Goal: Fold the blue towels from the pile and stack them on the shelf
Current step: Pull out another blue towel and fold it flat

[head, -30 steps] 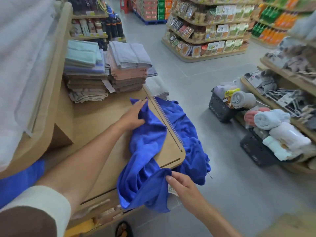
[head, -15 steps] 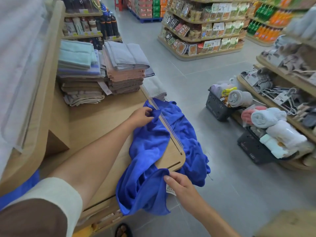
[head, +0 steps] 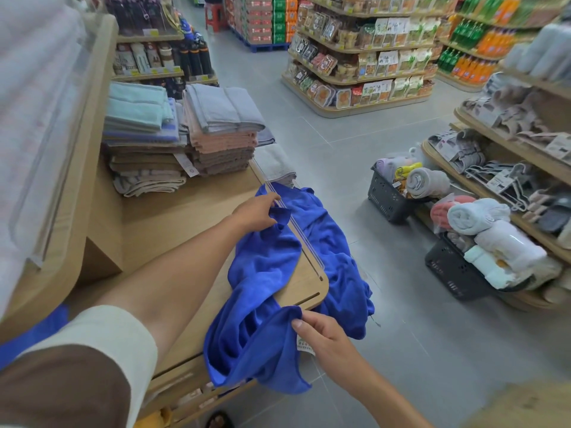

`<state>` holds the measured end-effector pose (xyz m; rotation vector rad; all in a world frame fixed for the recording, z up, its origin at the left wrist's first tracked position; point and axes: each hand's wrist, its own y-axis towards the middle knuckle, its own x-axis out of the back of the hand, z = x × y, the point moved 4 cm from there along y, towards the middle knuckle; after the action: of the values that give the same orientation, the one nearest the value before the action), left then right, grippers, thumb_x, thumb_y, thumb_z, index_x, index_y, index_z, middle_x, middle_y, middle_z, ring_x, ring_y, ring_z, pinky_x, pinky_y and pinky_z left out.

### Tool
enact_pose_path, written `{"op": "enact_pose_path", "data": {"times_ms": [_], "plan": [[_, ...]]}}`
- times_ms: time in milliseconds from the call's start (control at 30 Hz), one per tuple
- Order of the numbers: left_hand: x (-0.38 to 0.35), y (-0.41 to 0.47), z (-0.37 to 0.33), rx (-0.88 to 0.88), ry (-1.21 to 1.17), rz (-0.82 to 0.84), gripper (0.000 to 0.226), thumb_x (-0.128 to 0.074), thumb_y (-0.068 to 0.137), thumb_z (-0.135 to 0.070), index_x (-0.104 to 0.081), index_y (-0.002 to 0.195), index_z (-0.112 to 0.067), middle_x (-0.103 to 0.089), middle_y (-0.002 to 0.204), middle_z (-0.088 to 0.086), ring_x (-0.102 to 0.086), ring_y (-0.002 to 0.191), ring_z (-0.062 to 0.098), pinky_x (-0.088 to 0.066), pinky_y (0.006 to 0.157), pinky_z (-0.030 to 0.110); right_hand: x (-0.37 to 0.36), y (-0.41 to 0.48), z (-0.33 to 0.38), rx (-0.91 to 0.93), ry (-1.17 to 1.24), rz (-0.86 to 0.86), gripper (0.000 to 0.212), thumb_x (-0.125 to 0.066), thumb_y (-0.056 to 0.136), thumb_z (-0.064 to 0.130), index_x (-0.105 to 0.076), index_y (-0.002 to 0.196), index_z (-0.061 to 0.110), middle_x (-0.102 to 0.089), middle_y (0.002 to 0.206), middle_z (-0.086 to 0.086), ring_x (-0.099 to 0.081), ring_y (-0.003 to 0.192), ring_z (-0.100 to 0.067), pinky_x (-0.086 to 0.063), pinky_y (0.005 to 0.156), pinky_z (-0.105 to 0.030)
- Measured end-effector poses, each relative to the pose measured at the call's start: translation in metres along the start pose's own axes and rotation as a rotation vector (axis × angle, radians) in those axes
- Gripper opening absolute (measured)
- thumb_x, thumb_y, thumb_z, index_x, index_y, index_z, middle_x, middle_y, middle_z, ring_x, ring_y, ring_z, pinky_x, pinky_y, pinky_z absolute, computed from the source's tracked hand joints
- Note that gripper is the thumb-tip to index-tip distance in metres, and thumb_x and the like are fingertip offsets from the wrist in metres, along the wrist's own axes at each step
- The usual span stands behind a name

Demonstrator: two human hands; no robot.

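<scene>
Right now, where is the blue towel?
In the head view, bottom centre: the blue towel drapes over the rounded corner of the wooden shelf, held by the left hand at its far edge and the right hand at its near edge.

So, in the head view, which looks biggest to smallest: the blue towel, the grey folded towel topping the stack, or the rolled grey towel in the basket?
1. blue towel, by far.
2. grey folded towel.
3. rolled grey towel.
Both grey ones sit farther from the camera, so their real sizes are unsure.

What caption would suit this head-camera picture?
Left hand and right hand pinch a rumpled blue towel draped over the wooden shelf edge.
</scene>
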<state>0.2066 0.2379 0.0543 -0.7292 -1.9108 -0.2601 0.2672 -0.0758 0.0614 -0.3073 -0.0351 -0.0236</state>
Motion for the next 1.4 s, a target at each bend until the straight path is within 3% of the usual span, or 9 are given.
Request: {"op": "enact_pose_path", "data": {"times_ms": [233,367,500,600,833,1000,1167,1300,1400], "plan": [[0.010,0.006,-0.013,-0.004,0.156,-0.083,0.016,-0.066,0.086,-0.034,-0.072,0.099,-0.027,-0.070,0.107,0.000,-0.063,0.105,0.028,-0.053,0.083,0.036,0.010,-0.011,0.001,0.027,0.010,-0.018,0.027,-0.051,0.101,0.028,-0.075,0.098,0.018,-0.073,0.095,0.004,-0.067,0.096,-0.012,-0.052,0.087,-0.028],[0.041,0.001,-0.021,0.119,-0.144,-0.243,0.012,-0.056,0.091,-0.023,-0.062,0.095,-0.013,-0.068,0.102,0.011,-0.061,0.095,0.030,-0.049,0.082,0.037,0.021,-0.016,0.003,0.077,0.018,-0.036,0.033,-0.050,0.102,0.025,-0.062,0.102,-0.006,-0.062,0.089,-0.009,-0.059,0.090,-0.022,-0.049,0.083,-0.038],[0.119,-0.008,-0.036,0.242,-0.372,-0.477,0.016,-0.047,0.097,-0.019,-0.054,0.103,-0.007,-0.064,0.113,0.022,-0.059,0.105,0.034,-0.044,0.087,0.039,0.024,-0.021,0.007,0.069,0.033,0.030,0.049,-0.052,0.095,0.032,-0.058,0.108,-0.015,-0.062,0.096,-0.031,-0.055,0.092,-0.024,-0.043,0.086,-0.041],[0.180,-0.023,-0.049,0.305,-0.371,-0.587,0.034,-0.044,0.099,-0.021,-0.057,0.118,0.005,-0.063,0.123,0.026,-0.059,0.115,0.038,-0.045,0.091,0.040,0.023,-0.027,0.004,0.027,0.019,0.132,0.037,-0.052,0.098,0.030,-0.070,0.106,-0.001,-0.074,0.101,-0.009,-0.067,0.094,-0.017,-0.051,0.084,-0.026],[0.241,-0.085,-0.085,0.222,-0.255,-0.659,0.043,-0.056,0.098,-0.026,-0.045,0.058,-0.014,-0.043,0.058,0.007,-0.047,0.064,0.029,-0.032,0.061,0.032,0.033,-0.034,0.050,0.289,-0.180,0.204,0.060,-0.050,0.098,0.052,-0.054,0.092,-0.008,-0.048,0.080,-0.005,-0.044,0.075,-0.021,-0.036,0.070,-0.039],[0.235,-0.139,-0.109,0.162,-0.274,-0.672,0.022,-0.047,0.096,-0.025,-0.049,0.077,-0.016,-0.052,0.075,0.005,-0.053,0.075,0.028,-0.039,0.066,0.039,0.043,-0.048,0.139,0.706,-0.509,0.043,0.029,-0.045,0.103,0.033,-0.060,0.082,0.045,-0.052,0.093,0.019,-0.056,0.087,-0.005,-0.039,0.079,-0.013],[0.222,-0.188,-0.121,0.128,-0.668,-0.691,0.019,-0.048,0.099,-0.018,-0.056,0.082,-0.015,-0.055,0.083,0.013,-0.057,0.081,0.026,-0.051,0.071,0.043,0.044,-0.062,0.226,1.036,-0.702,-0.183,0.026,-0.044,0.104,0.031,-0.070,0.110,0.033,-0.060,0.096,0.017,-0.059,0.092,-0.007,-0.045,0.082,-0.018],[0.209,-0.227,-0.141,0.072,-1.010,-0.651,0.024,-0.047,0.100,-0.010,-0.068,0.090,-0.017,-0.065,0.087,0.010,-0.061,0.073,0.021,-0.048,0.065,0.028,0.029,-0.069,0.281,1.030,-0.507,-0.064,0.037,-0.048,0.101,0.011,-0.068,0.094,0.041,-0.069,0.096,0.028,-0.062,0.091,0.010,-0.040,0.076,-0.005],[0.205,-0.254,-0.161,0.076,-1.102,-0.596,0.023,-0.046,0.099,-0.013,-0.066,0.089,-0.018,-0.061,0.081,0.006,-0.055,0.063,0.014,-0.043,0.052,0.021,0.019,-0.072,0.301,1.005,-0.437,0.009,0.035,-0.053,0.099,0.003,-0.077,0.088,0.026,-0.075,0.086,0.008,-0.064,0.077,0.000,-0.043,0.069,-0.015]]}}
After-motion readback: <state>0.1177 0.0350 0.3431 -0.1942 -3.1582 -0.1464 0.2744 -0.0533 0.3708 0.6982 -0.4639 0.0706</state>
